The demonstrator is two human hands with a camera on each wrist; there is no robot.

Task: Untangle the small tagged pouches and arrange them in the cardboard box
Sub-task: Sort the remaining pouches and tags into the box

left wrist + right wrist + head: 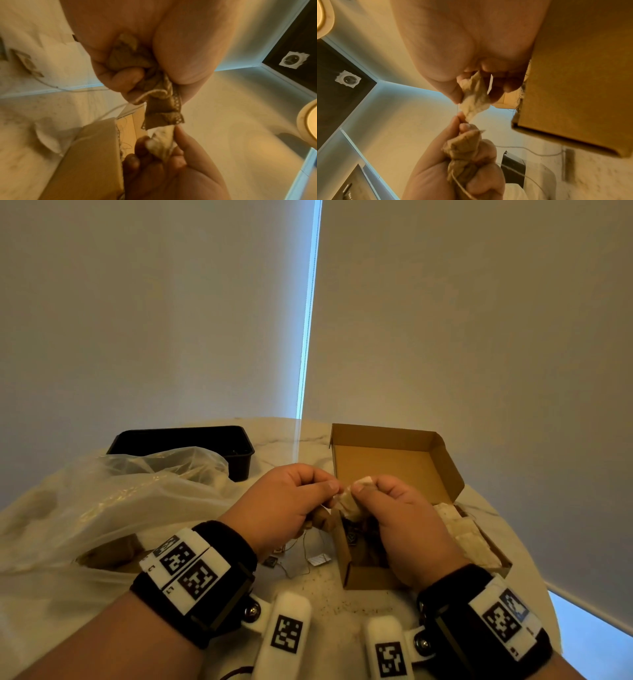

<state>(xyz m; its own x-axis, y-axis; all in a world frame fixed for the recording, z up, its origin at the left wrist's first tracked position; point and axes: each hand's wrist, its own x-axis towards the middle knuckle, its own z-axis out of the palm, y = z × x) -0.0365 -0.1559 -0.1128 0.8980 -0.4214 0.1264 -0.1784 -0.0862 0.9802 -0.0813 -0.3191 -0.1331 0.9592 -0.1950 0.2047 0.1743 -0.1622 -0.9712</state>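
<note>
Both hands meet above the near left corner of the open cardboard box (397,460). My left hand (291,501) grips a bunch of brown pouches (159,111) in its curled fingers, and their threads hang down to the table. My right hand (387,508) pinches a pale cream pouch (352,501) between thumb and fingers. The same pale pouch (474,100) shows in the right wrist view, above the brown bunch (464,152). Several pale pouches (469,535) lie in a row along the box's right side. Loose tags and threads (301,559) lie on the table under the hands.
A crumpled clear plastic bag (113,501) covers the left of the round marble table (281,440). A black plastic tray (191,443) stands behind it. Window blinds hang beyond the table's far edge.
</note>
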